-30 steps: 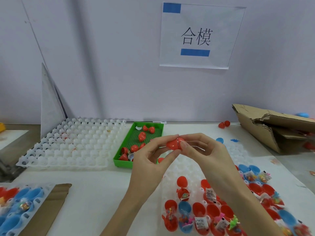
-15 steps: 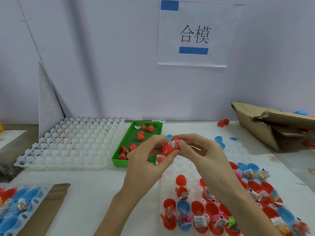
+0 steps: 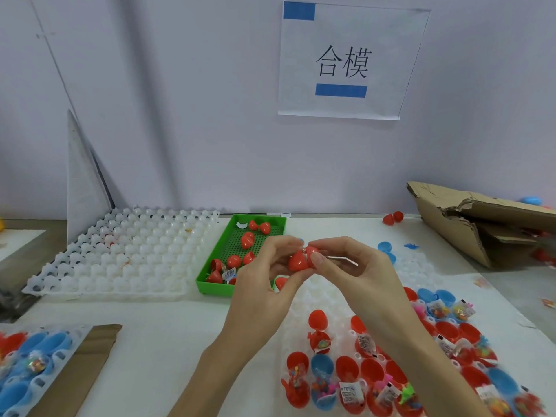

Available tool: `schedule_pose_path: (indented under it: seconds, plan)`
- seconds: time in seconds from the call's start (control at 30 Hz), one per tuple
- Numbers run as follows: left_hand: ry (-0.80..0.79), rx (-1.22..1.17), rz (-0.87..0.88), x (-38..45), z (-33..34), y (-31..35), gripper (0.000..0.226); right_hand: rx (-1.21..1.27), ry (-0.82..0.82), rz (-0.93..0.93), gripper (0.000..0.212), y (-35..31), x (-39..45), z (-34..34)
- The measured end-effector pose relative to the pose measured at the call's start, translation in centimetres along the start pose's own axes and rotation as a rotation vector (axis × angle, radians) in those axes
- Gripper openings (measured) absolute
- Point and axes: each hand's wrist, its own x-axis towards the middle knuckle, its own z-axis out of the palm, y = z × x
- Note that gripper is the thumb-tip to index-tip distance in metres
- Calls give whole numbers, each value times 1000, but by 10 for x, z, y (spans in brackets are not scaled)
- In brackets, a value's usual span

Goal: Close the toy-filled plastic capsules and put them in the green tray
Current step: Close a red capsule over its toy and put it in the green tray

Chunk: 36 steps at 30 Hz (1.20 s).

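Two hands, the left hand point(image 3: 264, 284) and right hand point(image 3: 358, 272), pinch one glossy red egg-shaped capsule point(image 3: 301, 260) between fingertips.

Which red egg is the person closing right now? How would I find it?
Find the green tray in the middle of the white table. Just right of it, two hands meet in the air above the table. The red capsule is pinched between the left hand and right hand; it is the only one held up, not lying in a tray.

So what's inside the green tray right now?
The green tray holds several closed red capsules, plus one with a printed label near its front corner. The left hand covers the tray's near right part, so anything there is hidden.
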Motion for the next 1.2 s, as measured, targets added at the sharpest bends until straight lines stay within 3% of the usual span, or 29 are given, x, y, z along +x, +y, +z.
schedule_pose_path:
  seconds: [0.5, 0.77, 0.9, 1.03, 1.2]
  plan:
    - [62, -7, 39, -1, -5, -2, 35, -107, -67, -101, 19, -4, 1, -2]
    - [107, -44, 78, -1, -3, -3, 36, 55, -65, -34, 21, -5, -1, 0]
    - [114, 80, 124, -3, 2, -1, 46, 186, -59, 17, 15, -8, -5, 2]
    - [243, 287, 223, -9, 13, 5, 58, 215, -44, 36, 15, -9, -6, 5]
    - [344, 369, 239, -13, 17, 3, 58, 192, -2, -16, 20, -3, -13, 23]
